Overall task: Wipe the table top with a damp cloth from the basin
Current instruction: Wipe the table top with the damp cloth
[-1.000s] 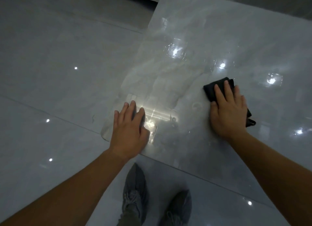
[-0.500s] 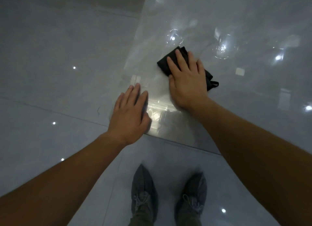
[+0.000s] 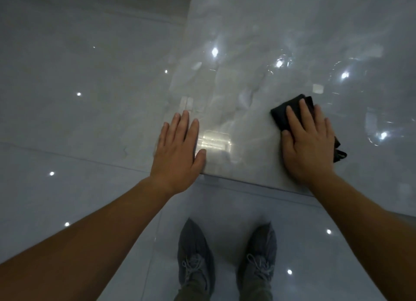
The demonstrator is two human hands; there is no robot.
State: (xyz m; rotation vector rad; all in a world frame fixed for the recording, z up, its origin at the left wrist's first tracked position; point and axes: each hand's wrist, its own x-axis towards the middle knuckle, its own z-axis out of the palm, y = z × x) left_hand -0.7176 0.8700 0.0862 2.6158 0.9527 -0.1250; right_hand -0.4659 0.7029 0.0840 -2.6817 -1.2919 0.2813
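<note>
The right hand [image 3: 308,143] lies flat, fingers spread, pressing the folded dark cloth [image 3: 283,113] onto the glossy marble worktop [image 3: 247,41] at near right; it pins the cloth under the palm rather than closing round it. The left hand [image 3: 177,147] rests open and empty at the worktop's near left corner, bracing. To wipe well, keep the palm weight even over the cloth and run overlapping passes parallel to the near edge (wet streaks show further out). One loose tail of cloth trails near the wrist; tuck it under, or it may drag smears. Work right up to the edge itself.
</note>
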